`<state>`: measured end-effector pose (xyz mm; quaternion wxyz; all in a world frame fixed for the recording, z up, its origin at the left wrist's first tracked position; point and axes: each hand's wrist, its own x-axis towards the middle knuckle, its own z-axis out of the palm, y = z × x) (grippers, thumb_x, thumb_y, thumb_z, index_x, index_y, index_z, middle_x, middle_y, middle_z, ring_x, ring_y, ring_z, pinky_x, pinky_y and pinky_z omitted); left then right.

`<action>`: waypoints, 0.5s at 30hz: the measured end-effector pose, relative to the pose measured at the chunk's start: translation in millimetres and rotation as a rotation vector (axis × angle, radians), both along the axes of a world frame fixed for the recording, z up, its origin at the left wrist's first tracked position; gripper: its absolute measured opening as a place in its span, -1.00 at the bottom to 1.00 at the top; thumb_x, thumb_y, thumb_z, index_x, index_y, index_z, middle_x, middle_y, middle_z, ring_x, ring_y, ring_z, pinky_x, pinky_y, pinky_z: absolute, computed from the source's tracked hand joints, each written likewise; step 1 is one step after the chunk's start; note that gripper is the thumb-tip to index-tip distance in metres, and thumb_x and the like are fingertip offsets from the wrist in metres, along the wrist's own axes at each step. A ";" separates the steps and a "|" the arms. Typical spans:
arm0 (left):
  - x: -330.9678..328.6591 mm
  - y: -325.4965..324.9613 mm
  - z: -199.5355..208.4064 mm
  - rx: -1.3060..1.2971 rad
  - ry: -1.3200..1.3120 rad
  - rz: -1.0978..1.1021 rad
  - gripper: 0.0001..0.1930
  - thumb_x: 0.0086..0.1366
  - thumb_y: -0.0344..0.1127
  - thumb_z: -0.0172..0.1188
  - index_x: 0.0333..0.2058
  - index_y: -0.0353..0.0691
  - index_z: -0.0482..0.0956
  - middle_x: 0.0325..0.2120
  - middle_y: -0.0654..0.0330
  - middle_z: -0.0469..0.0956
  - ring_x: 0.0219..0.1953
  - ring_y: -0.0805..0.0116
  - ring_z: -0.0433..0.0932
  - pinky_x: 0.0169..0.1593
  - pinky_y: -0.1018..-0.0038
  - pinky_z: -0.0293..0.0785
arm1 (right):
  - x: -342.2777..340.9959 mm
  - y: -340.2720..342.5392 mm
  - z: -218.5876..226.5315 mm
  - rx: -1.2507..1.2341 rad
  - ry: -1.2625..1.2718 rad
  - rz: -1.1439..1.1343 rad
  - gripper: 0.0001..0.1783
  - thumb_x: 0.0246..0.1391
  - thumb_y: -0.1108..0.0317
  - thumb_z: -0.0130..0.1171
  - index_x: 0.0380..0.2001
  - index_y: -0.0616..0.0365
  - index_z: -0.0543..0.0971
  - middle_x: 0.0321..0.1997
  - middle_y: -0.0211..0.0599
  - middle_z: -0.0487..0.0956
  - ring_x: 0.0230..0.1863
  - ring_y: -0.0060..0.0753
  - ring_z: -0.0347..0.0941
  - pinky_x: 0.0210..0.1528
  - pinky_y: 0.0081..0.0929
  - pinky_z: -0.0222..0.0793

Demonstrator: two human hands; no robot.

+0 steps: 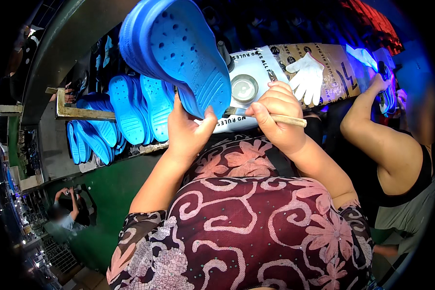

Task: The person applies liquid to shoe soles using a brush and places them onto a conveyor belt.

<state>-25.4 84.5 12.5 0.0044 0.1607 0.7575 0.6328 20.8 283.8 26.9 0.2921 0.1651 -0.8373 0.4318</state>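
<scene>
My left hand (186,130) is closed round the lower end of a large blue shoe sole (186,53), holding it up tilted with its holed, ridged face showing. My right hand (278,113) grips a brush (291,120) by its wooden handle. The bristle end meets the lower right edge of the sole; whether it touches cannot be made out. Just beyond the brush, a round container (244,88) with pale contents stands on a white printed sheet (261,63). To the left of my left hand, more blue soles (128,110) lean in a row.
A white glove (307,77) lies on brown cardboard (340,79) to the right. At far right, a co-worker's arm (362,104) reaches to items under blue light. On the left are a bar (84,112), a dark metal beam (46,58) and green floor (116,193); another person (70,212) is beyond.
</scene>
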 end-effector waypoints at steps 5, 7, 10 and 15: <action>-2.5 -3.5 -4.9 0.009 0.042 -0.008 -0.41 0.06 -0.51 0.11 0.09 -0.45 0.16 -0.23 0.00 0.53 -0.22 0.34 0.56 -0.09 0.47 0.46 | 1.8 8.3 3.0 0.007 0.017 -0.020 -0.77 -0.02 0.36 0.15 -0.71 0.10 0.56 -0.70 -0.38 0.47 -0.58 -0.31 0.35 -0.20 -0.39 0.20; -1.8 -2.1 -5.8 0.022 0.052 -0.007 -0.42 0.05 -0.52 0.11 0.08 -0.45 0.17 -0.24 0.00 0.53 -0.22 0.34 0.56 -0.10 0.47 0.46 | 1.9 5.4 4.7 0.004 0.030 0.001 -0.77 -0.02 0.36 0.15 -0.71 0.10 0.56 -0.70 -0.38 0.47 -0.58 -0.31 0.35 -0.20 -0.38 0.20; -0.2 1.2 -5.3 0.038 0.085 -0.001 -0.44 0.04 -0.54 0.12 0.06 -0.46 0.19 -0.26 0.01 0.54 -0.24 0.35 0.57 -0.12 0.47 0.47 | 0.8 -2.6 5.3 0.017 0.037 0.031 -0.77 -0.02 0.35 0.16 -0.71 0.10 0.56 -0.70 -0.39 0.47 -0.58 -0.32 0.35 -0.18 -0.35 0.22; -2.6 -1.6 -11.1 0.011 0.163 -0.002 -0.48 0.03 -0.57 0.14 0.01 -0.46 0.23 -0.30 0.03 0.55 -0.29 0.35 0.58 -0.17 0.48 0.48 | 5.3 1.1 3.2 0.087 -0.006 0.033 -0.78 -0.01 0.34 0.16 -0.69 0.10 0.57 -0.69 -0.40 0.48 -0.57 -0.33 0.36 -0.15 -0.33 0.23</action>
